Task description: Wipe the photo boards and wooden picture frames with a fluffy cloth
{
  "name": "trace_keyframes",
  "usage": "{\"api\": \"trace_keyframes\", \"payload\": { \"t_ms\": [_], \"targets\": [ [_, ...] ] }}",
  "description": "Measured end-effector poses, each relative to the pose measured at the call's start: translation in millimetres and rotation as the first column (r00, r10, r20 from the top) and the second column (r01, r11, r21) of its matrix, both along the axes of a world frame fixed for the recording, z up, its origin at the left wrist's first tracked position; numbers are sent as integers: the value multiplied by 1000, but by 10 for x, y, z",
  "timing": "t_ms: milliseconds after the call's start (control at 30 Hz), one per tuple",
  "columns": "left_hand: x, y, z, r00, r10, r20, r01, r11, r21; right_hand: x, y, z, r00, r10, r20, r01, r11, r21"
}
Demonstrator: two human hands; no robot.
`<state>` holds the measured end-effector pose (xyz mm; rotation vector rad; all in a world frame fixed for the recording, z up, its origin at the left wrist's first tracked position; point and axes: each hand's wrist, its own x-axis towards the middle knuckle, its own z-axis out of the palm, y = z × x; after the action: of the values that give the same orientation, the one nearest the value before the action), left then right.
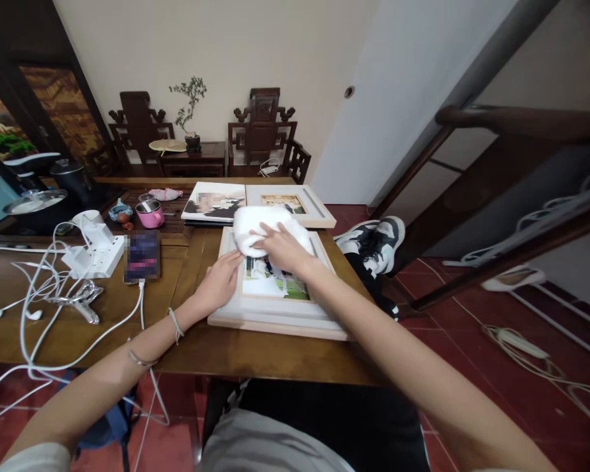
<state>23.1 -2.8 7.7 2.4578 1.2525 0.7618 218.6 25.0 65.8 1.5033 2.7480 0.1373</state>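
Note:
A framed picture (275, 314) with a pale wooden frame and white mat lies flat near the table's right end. Bunched over its upper part is a soft white cloth (253, 226), which hides some of the picture. My right hand (280, 248) grips this cloth, fingers bent into its folds. At the frame's left side rests my left hand (223, 278), fingers stretched out, their tips close to the cloth's lower left edge. Behind the cloth, a second framed picture (319, 206) lies partly covered, beside a stack of photo panels (214, 200).
A phone (142, 257) on a white cable, a power strip (103, 255), tangled earphones (34, 314) and a pink cup (150, 215) occupy the wooden table (187, 347) to the left. Past its right edge, a person's sneakers (376, 239) show. Cables (526, 347) lie on the red floor.

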Motion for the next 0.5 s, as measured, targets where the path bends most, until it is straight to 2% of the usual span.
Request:
{"api": "trace_keyframes", "payload": {
  "t_ms": [167, 267, 367, 500],
  "targets": [
    [-2, -6, -21, 1000, 20, 9, -20, 1000, -16, 584, -125, 108, 983, -177, 53, 179, 983, -43],
    [-2, -13, -24, 999, 31, 9, -31, 999, -20, 794, -354, 131, 965, -247, 87, 251, 967, -39],
    [0, -17, -22, 999, 35, 9, -35, 999, -25, 838, -776, 97, 969, -212, 125, 220, 974, -50],
    [0, -18, -25, 999, 39, 1, -39, 999, -25, 838, -1493, 55, 990, -104, 95, 118, 981, -153]
  ]
}}
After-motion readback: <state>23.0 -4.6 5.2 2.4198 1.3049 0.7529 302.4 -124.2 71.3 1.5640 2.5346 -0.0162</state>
